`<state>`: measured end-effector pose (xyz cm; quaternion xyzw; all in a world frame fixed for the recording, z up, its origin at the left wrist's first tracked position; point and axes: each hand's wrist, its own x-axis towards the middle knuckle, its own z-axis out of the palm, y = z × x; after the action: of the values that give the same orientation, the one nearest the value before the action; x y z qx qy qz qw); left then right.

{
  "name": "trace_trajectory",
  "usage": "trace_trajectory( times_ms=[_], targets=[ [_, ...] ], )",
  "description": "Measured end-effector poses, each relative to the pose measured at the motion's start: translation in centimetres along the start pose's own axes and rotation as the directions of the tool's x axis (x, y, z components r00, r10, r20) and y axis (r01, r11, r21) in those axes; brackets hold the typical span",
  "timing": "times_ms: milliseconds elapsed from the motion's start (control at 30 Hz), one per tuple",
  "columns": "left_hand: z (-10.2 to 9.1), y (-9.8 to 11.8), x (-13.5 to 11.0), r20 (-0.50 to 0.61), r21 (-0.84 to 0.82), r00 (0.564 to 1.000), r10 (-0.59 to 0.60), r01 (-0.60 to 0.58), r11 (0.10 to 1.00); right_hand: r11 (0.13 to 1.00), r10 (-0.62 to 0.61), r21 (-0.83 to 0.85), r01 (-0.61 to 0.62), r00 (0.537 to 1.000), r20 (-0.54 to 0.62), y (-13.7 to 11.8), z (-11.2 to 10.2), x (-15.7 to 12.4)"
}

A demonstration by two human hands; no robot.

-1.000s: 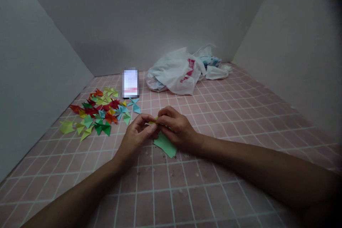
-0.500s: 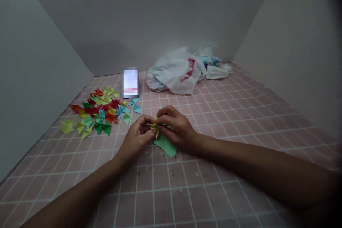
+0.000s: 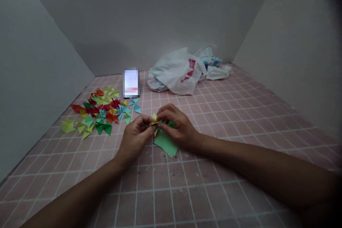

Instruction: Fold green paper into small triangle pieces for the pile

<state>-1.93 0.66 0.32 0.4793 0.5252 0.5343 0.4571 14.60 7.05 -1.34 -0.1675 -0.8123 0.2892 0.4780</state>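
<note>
Between my two hands is a small yellow origami crane (image 3: 154, 124), its pointed ends sticking up and down. My left hand (image 3: 136, 130) pinches it from the left with thumb and forefinger. From the right, my right hand (image 3: 177, 125) pinches its other side, fingers curled. Beneath the right hand lies a green paper sheet (image 3: 166, 144), partly covered by that hand. To the left is a loose heap of folded paper cranes (image 3: 103, 127) in red, orange, yellow, green and blue.
Behind the cranes a lit phone (image 3: 131, 82) with a blurred screen stands upright. A white plastic bag (image 3: 176, 73) with red print lies near the back wall, with a smaller crumpled bag (image 3: 217, 72) beside it. Pale walls enclose the pink checked surface (image 3: 240, 128).
The yellow crane has turned in my fingers and now shows a flatter middle edge. My right fingers have shifted slightly on it; both hands stay in nearly the same place.
</note>
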Motion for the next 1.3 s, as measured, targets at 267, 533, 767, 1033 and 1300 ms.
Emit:
trace_trajectory(
  times_ms=[267, 533, 767, 1033, 1300],
  targets=[
    [-0.1, 0.0, 0.0, -0.008, 0.023, 0.999, 0.05, -0.05, 0.999, 1.0, -0.003, 0.004, 0.003, 1.0, 0.023, 0.1, 0.1, 0.0],
    [0.2, 0.2, -0.4, -0.024, 0.143, 0.991, 0.133, -0.129, 0.981, 1.0, -0.025, 0.013, 0.025, 0.999, 0.03, 0.0, 0.0, 0.1],
    [-0.1, 0.5, -0.6, -0.055, 0.232, 0.97, 0.239, -0.22, 0.947, 0.997, -0.027, -0.072, 0.024, 0.999, -0.042, 0.2, 0.0, 0.1],
    [0.0, 0.9, -0.6, -0.045, 0.286, 0.972, 0.232, -0.21, 0.935, 0.988, -0.025, -0.153, 0.023, 1.0, -0.014, 0.2, -0.1, -0.1],
    [0.0, 0.8, -0.6, -0.012, 0.326, 0.967, 0.255, -0.237, 0.915, 0.976, -0.037, -0.213, 0.039, 0.999, 0.014, 0.4, 0.0, -0.3]
  ],
)
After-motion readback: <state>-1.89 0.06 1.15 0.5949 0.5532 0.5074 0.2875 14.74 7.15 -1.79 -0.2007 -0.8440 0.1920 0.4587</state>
